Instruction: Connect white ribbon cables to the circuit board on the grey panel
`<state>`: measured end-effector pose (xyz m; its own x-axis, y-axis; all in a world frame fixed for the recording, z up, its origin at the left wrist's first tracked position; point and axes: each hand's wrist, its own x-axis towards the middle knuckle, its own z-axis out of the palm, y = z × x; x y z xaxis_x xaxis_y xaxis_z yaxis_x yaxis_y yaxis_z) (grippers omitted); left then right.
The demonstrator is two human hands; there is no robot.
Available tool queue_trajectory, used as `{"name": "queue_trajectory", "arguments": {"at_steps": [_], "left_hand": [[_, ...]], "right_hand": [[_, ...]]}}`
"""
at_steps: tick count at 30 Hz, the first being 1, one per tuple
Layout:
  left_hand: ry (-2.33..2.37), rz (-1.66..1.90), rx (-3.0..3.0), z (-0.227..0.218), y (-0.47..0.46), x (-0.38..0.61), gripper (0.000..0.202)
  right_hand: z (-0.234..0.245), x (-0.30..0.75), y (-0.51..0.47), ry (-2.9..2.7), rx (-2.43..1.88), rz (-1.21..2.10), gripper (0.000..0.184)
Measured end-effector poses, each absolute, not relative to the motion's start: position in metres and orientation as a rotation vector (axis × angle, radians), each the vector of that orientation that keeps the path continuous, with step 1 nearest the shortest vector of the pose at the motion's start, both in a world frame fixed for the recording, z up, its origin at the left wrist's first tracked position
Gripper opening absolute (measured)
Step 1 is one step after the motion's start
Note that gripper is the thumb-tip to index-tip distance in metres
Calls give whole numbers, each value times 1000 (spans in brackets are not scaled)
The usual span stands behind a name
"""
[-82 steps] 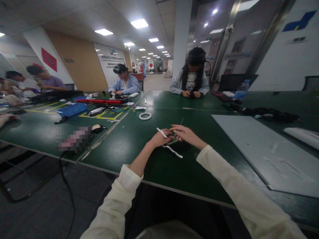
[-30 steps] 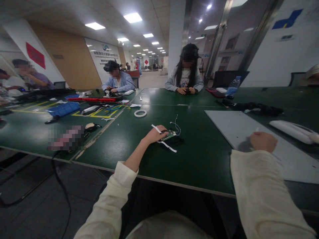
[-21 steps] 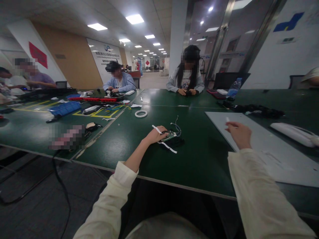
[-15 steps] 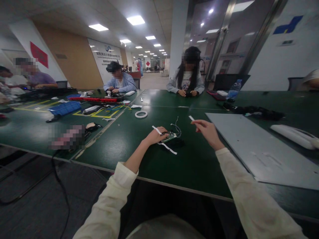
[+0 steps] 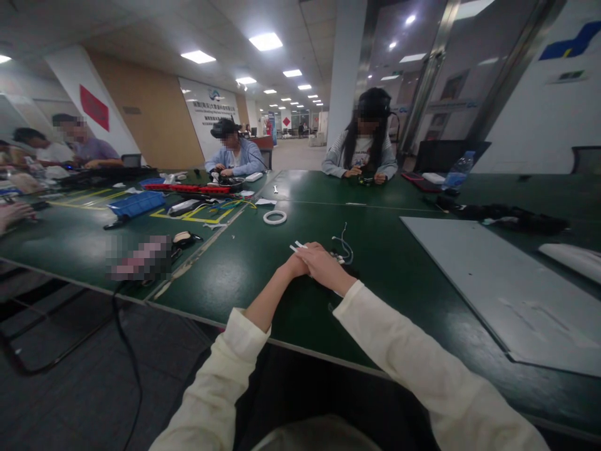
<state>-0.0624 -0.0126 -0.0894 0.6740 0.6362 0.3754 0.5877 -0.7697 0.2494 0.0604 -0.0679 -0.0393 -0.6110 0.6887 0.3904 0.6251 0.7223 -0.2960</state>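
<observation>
Circuit board (image 5: 336, 255): where is it lying?

On the green table (image 5: 263, 275), straight in front of the person. Only its far edge shows, because the right hand (image 5: 323, 268) lies across it.

And the left hand (image 5: 295, 267)?

Just beside the right, touching it. The right hand's fingers (image 5: 313, 255) reach over the left hand, so little more than its wrist and knuckles show.

Are those fingers gripping anything?

They lie close together, lightly bent and pressed low. I cannot tell whether either hand is closed on the board or only resting on it. The left hand's fingers are hidden.

What is the white bit at the fingertips?

The ends of a white strip (image 5: 298, 245), sticking out past the fingertips on the far side. The picture does not show which hand pinches it.

Anything else at the board?

Thin wires (image 5: 346, 246) loop up from its far right edge and curl over the tabletop.

Further out?

A roll of white tape (image 5: 275, 217) lies flat, well beyond the hands and a little to the left. A grey mat (image 5: 493, 275) covers the table to the right. A blue tray (image 5: 136, 205) sits on the next table to the left.

People?

One person (image 5: 364, 153) sits across the table with both hands together on it. Another (image 5: 233, 156) is further left, in a dark cap. A water bottle (image 5: 457, 170) stands at the far right.
</observation>
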Motion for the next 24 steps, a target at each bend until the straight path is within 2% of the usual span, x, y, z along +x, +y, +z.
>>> {"name": "queue_trajectory", "arguments": {"at_steps": [3,8,14,24], "left_hand": [[884,674,2767,-83,-14,-60,25],[895,723,2755,-80,-17,-62,26],[936,568,2787,-80,-13,-58,30],[957,694,2760,-79,-17,-59,28]], "right_hand": [[-48,64,-73,-2554,-1074,-9,52],[-43,67,-83,-2613,-1143,-206,52],[-43,68,-85,-2625,-1097,-185,53],[-33,69,-94,-2655,-1048,-225,46]]}}
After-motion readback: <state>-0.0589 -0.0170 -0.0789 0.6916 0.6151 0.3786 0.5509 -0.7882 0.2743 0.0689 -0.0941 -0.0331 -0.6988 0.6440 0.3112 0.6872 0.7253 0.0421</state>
